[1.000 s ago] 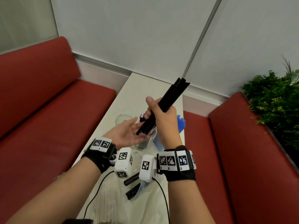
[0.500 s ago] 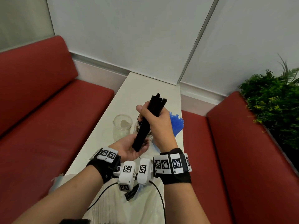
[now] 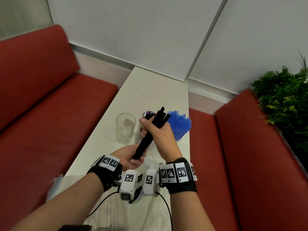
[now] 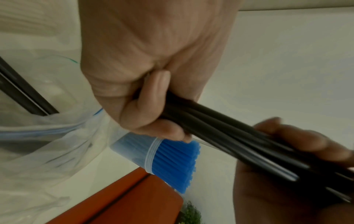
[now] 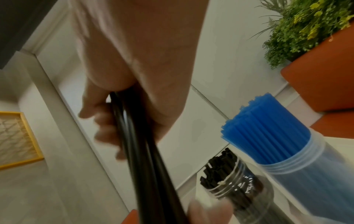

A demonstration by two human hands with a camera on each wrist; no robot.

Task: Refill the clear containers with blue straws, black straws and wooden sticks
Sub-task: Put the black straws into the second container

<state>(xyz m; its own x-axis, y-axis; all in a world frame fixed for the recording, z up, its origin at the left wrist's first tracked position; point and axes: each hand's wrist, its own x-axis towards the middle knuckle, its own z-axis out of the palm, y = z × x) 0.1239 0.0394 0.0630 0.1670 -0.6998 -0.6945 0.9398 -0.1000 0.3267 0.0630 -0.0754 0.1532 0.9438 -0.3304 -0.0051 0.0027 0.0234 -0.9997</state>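
Note:
My right hand point(image 3: 155, 133) grips a bundle of black straws point(image 3: 160, 116) around its middle, tilted over the table. My left hand point(image 3: 135, 160) curls round the bundle's lower ends point(image 4: 249, 145), fingers point(image 4: 298, 138) over the straws. Behind them stand three clear containers: an empty one point(image 3: 125, 129), one with black straws point(image 5: 231, 175) partly hidden by my right hand, and one full of blue straws point(image 3: 180, 125). The right wrist view shows the straws point(image 5: 141, 145) running through my fist.
A clear plastic bag point(image 4: 47, 136) with a few black straws point(image 4: 25, 98) lies on the white table point(image 3: 150, 90) near me, beside a pack of pale sticks point(image 3: 108, 212). Red benches point(image 3: 55, 114) flank the table. A green plant point(image 3: 283, 100) stands at the right.
The bundle has come down and toward me and stands more upright. My left hand, an open palm before, now curls round the lower ends.

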